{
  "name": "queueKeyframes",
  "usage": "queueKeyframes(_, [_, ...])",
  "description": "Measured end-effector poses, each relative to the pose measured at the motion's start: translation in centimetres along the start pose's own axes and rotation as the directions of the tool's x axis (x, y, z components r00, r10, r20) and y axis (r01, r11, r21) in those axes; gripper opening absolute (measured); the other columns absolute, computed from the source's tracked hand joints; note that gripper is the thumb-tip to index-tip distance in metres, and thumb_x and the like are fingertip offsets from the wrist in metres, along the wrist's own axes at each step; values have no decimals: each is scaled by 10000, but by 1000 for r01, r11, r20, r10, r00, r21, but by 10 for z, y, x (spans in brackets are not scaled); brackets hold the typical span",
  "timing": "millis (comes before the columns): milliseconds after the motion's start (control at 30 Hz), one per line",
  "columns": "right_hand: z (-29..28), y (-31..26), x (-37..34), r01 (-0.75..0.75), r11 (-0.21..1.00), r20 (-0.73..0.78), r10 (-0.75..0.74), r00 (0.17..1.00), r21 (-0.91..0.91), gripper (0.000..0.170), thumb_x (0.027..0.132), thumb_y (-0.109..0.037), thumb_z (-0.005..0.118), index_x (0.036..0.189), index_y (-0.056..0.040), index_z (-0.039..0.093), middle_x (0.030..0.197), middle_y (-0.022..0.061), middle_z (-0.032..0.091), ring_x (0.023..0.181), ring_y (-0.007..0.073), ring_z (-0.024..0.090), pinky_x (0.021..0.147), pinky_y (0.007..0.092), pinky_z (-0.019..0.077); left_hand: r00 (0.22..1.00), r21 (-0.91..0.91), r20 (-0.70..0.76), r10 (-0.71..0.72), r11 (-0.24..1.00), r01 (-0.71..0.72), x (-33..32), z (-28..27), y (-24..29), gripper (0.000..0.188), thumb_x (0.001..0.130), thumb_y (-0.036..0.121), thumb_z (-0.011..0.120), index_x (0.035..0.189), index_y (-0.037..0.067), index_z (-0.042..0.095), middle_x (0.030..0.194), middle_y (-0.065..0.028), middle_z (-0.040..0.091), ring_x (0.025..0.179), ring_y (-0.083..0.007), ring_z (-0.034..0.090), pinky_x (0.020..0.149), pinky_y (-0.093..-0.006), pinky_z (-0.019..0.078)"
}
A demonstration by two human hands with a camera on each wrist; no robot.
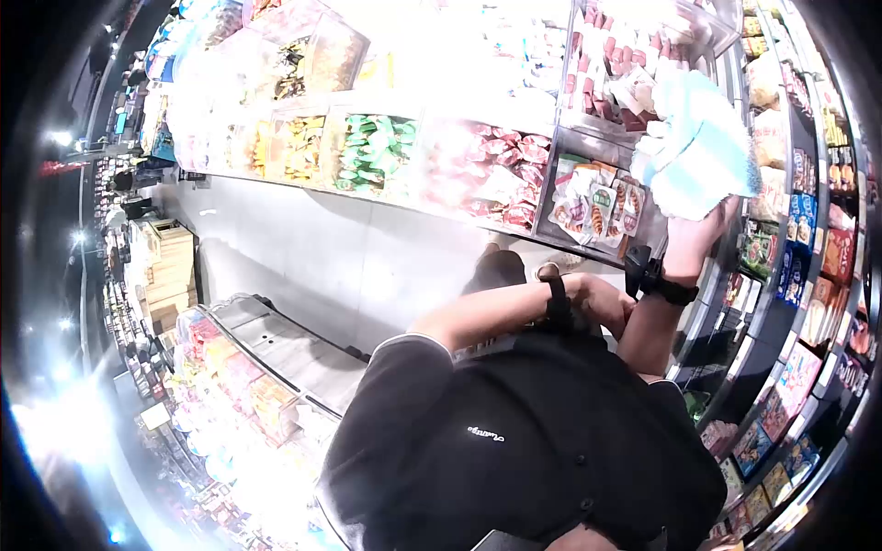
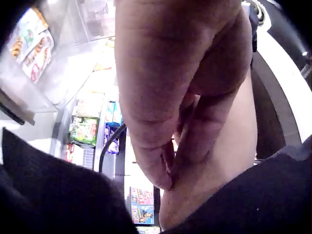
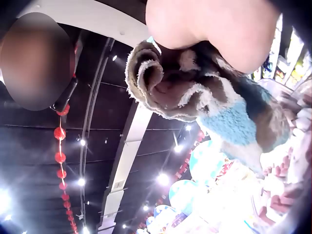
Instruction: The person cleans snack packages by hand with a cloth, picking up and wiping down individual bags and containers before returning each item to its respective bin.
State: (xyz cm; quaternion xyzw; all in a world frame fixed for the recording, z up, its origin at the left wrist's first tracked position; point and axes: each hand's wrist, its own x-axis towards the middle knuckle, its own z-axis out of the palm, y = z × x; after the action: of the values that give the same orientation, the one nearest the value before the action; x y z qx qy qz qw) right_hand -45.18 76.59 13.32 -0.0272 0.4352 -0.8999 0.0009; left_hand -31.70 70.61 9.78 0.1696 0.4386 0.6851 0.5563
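My right hand (image 3: 212, 27) holds a fuzzy light-blue and white towel (image 1: 698, 147) out over the front right corner of the candy display. In the right wrist view the towel's edge curls over beside the palm, and its folds hide the fingers. My left hand (image 1: 597, 298) lies against the inner side of my right forearm (image 1: 648, 335), below the black wrist strap. The left wrist view shows its fingers (image 2: 148, 131) bent together, tips touching the skin of that forearm. Below the towel, a clear bin (image 1: 597, 202) holds packaged snacks.
Bins of green-wrapped candies (image 1: 377, 151) and red-wrapped candies (image 1: 510, 165) line the display to the left. Shelves of packaged goods (image 1: 790, 248) run close along the right. A grey floor (image 1: 276, 248) lies between the display and another stand (image 1: 239, 367) behind.
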Motion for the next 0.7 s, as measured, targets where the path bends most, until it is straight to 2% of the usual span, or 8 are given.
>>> queueKeyframes(100, [0,8,-1,60,998,64,-57,996,-36,269,916,-95,495,1178,-36,496,1174,91,563,1074,230,564,909,389,471,998,1,-54,25,1000,-25,-10,2,-6,437,844,53,560,1274,34,482,1128,-71,625,1003,-143,552,856,-263,435])
queueKeyframes(300, [-3,32,-7,208,970,175,-185,967,-127,338,940,-140,493,1260,-34,475,1259,119,539,1125,248,544,946,396,451,969,173,155,194,960,-220,-42,-24,-32,431,861,114,600,1255,-13,480,1071,-84,640,978,-121,563,841,-270,450])
queueKeyframes(433, [-5,46,-31,79,997,130,-76,989,-19,430,915,-166,541,1315,-50,435,1267,122,526,1138,266,532,962,418,445,993,190,-119,17,982,6,-135,-65,-55,238,871,172,627,1056,22,616,941,-71,649,846,-165,613,766,-316,501])
queueKeyframes(500, [-12,54,-53,-22,1000,12,22,1000,-2,462,897,-167,568,1321,-56,424,1252,107,521,1148,263,516,971,411,437,890,229,-447,94,973,12,-190,-96,-85,255,850,188,645,1031,11,613,908,-80,654,810,-186,629,732,-333,513])
queueKeyframes(533, [-14,58,-64,-68,998,-45,69,997,12,478,888,-168,582,1323,-59,418,1245,99,519,1153,261,509,975,408,433,720,386,-660,215,919,80,-205,-123,-125,278,817,197,655,1022,15,609,922,-119,649,852,-242,627,751,-358,512])
queueKeyframes(600, [-7,67,-95,80,927,-21,-95,995,-366,485,886,-178,586,1324,-64,410,1256,87,503,1154,244,499,981,399,427,386,464,-865,320,803,374,-237,-146,-171,337,767,206,660,1032,14,580,969,-197,616,936,-349,594,807,-418,495])
queueKeyframes(633, [-1,75,-110,272,679,135,-249,959,-682,476,895,-188,576,1323,-67,408,1276,82,489,1150,229,498,983,394,425,257,394,-919,299,740,546,-252,-150,-175,374,750,207,654,1052,9,556,1003,-236,588,978,-401,563,844,-452,478])
queueKeyframes(700, [-7,80,-130,145,761,69,-131,989,-633,710,768,-48,718,1377,-52,353,1323,79,448,1203,189,450,1030,370,366,230,374,-927,296,686,624,-266,-157,-182,444,738,224,649,1101,8,510,1040,-262,538,1021,-437,516,885,-474,451])
